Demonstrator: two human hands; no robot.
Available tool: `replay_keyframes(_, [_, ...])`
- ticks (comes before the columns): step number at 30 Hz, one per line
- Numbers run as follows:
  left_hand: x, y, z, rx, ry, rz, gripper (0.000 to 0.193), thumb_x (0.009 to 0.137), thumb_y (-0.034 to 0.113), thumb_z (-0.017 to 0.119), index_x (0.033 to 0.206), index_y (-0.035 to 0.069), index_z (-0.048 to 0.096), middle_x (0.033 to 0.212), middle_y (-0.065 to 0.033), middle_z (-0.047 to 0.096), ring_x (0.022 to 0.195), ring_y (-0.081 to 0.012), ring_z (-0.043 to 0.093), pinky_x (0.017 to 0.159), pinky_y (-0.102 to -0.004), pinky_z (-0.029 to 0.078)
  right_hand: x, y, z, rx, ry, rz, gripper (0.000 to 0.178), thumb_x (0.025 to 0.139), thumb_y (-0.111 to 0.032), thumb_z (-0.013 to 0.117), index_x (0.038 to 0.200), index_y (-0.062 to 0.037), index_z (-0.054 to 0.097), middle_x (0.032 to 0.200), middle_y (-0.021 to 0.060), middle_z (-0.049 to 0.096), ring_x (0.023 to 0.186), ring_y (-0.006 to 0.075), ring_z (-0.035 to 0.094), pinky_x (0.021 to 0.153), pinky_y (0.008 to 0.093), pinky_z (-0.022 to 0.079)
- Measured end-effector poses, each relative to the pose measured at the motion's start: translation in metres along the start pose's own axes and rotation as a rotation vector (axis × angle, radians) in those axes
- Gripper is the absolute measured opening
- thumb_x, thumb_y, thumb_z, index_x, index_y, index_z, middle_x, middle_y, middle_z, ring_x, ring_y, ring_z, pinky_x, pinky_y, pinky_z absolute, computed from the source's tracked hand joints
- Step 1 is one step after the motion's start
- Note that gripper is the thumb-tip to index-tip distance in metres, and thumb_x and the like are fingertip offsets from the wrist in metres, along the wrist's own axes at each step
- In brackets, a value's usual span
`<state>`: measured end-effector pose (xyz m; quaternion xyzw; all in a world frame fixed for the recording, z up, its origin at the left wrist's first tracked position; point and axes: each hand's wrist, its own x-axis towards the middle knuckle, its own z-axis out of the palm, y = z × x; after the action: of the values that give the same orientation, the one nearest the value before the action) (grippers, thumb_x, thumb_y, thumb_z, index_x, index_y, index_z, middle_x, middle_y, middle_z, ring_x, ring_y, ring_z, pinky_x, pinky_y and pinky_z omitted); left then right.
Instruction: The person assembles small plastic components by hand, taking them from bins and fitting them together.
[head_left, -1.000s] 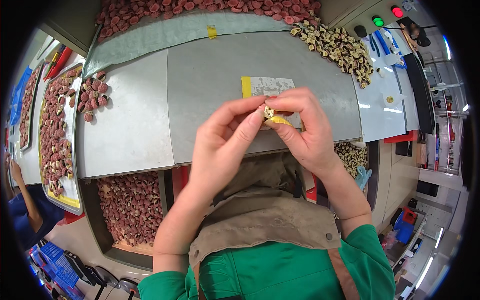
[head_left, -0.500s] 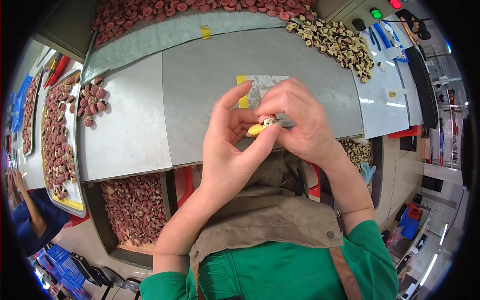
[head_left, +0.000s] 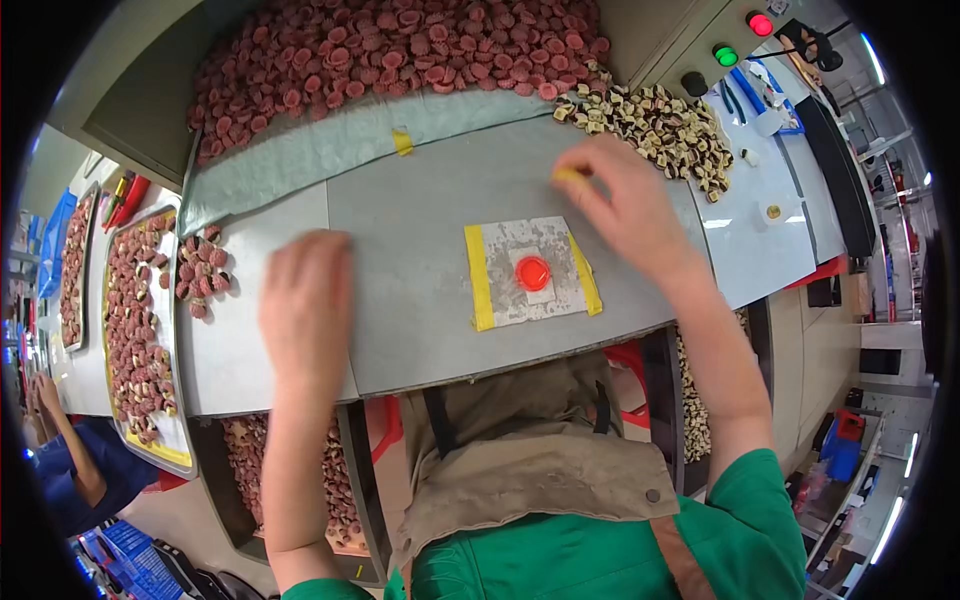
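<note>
My left hand [head_left: 308,310] is over the left part of the metal table, beside a small pile of pink ridged pieces with cream-and-dark filling [head_left: 203,268]. Motion smears its fingers, so any grip is unclear. Farther right, my right hand [head_left: 628,205] hovers over the table close to a heap of cream-and-dark pieces [head_left: 660,125]. Thumb and fingertips come together there around a yellow patch [head_left: 570,176], perhaps a finger cover; whether they hold something is hidden. Between the hands, a round red fixture [head_left: 532,273] sits on a worn grey pad [head_left: 505,300] with yellow taped sides.
Pink ridged shells [head_left: 400,55] lie heaped at the back behind a pale green sheet [head_left: 300,150]. A tray [head_left: 185,400] of filled pink pieces stands left, and a drawer of them [head_left: 245,470] is below. A co-worker's arm [head_left: 75,450] shows at far left.
My hands were together over the pad, holding a pink shell and a cream-and-dark piece. Now the left has gone left and the right up toward the heap, uncovering the red fixture.
</note>
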<state>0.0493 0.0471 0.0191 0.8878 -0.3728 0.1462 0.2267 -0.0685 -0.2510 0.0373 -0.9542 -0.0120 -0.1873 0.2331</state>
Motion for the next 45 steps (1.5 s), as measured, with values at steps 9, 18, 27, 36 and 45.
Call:
replay_keyframes(9, [0.091, -0.014, 0.014, -0.094, -0.035, 0.107, 0.026, 0.085, 0.016, 0.065, 0.109, 0.009, 0.064, 0.108, -0.0101, 0.064, 0.098, -0.031, 0.061, 0.083, -0.0427, 0.047, 0.043, 0.046, 0.01, -0.318, 0.08, -0.004, 0.018, 0.085, -0.012, 0.065, 0.099, -0.004, 0.058, 0.095, 0.0131, 0.062, 0.091, 0.0341, 0.059, 0.079, 0.0427, 0.047])
replay_keyframes(18, [0.146, 0.024, 0.089, -0.272, 0.095, -0.009, 0.025, 0.083, 0.025, 0.07, 0.104, 0.011, 0.064, 0.097, -0.0095, 0.062, 0.084, -0.0306, 0.064, 0.071, -0.0405, 0.052, 0.021, 0.007, -0.003, -0.139, -0.104, -0.073, 0.02, 0.078, -0.001, 0.064, 0.096, -0.0036, 0.055, 0.097, 0.0128, 0.059, 0.09, 0.0329, 0.06, 0.078, 0.04, 0.048])
replay_keyframes(27, [0.094, 0.014, 0.057, -0.479, -0.053, 0.135, 0.014, 0.089, 0.013, 0.064, 0.098, 0.003, 0.064, 0.095, -0.0112, 0.061, 0.082, -0.0264, 0.064, 0.073, -0.0354, 0.052, -0.019, -0.002, -0.021, 0.098, -0.296, 0.021, 0.024, 0.085, -0.005, 0.064, 0.109, -0.0069, 0.063, 0.096, 0.0083, 0.055, 0.087, 0.0223, 0.058, 0.078, 0.0318, 0.049])
replay_keyframes(36, [0.041, 0.035, 0.029, -0.484, -0.051, 0.104, 0.014, 0.094, 0.009, 0.057, 0.105, 0.0, 0.06, 0.1, -0.0147, 0.062, 0.086, -0.0334, 0.061, 0.073, -0.0383, 0.05, -0.038, -0.007, -0.021, 0.238, -0.196, 0.294, 0.029, 0.087, -0.006, 0.063, 0.116, -0.006, 0.06, 0.105, 0.0066, 0.057, 0.091, 0.0168, 0.058, 0.082, 0.0295, 0.05])
replay_keyframes(45, [0.019, 0.041, 0.011, -1.074, -0.183, -0.292, 0.03, 0.099, 0.009, 0.052, 0.127, 0.0, 0.056, 0.106, -0.0097, 0.064, 0.099, -0.0198, 0.064, 0.086, -0.03, 0.051, -0.035, -0.011, -0.017, 0.022, -0.205, 0.061, 0.021, 0.089, -0.007, 0.061, 0.109, -0.0038, 0.06, 0.099, 0.0113, 0.06, 0.089, 0.0277, 0.061, 0.076, 0.0347, 0.049])
